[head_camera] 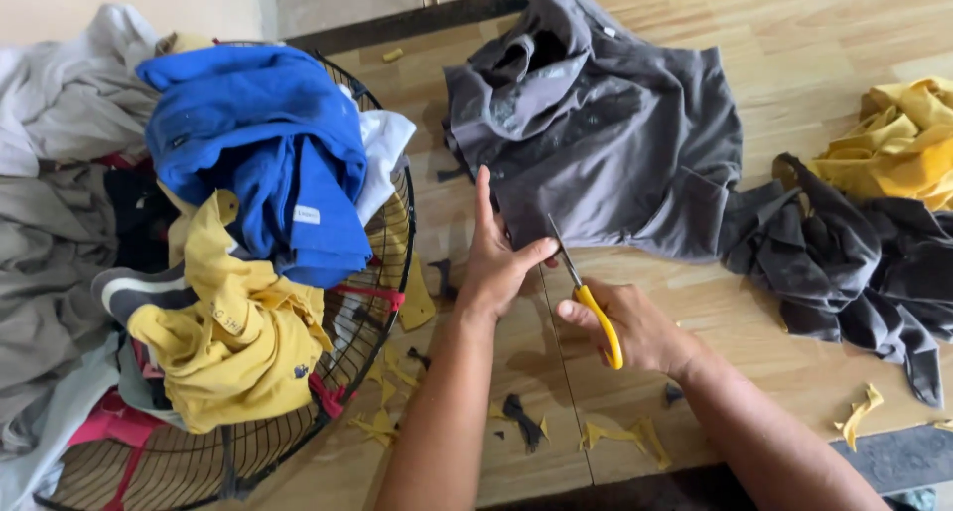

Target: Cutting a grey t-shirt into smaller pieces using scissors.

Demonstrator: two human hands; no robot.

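A grey shirt lies spread on the wooden table. My left hand pinches the shirt's near edge between thumb and fingers, the index finger pointing up. My right hand grips yellow-handled scissors, whose blades point up and left to the shirt's edge right beside my left thumb.
A black wire basket at the left holds a blue shirt, a yellow shirt and other clothes. Dark grey cloth and yellow cloth lie at the right. Yellow and dark fabric scraps litter the table's near edge.
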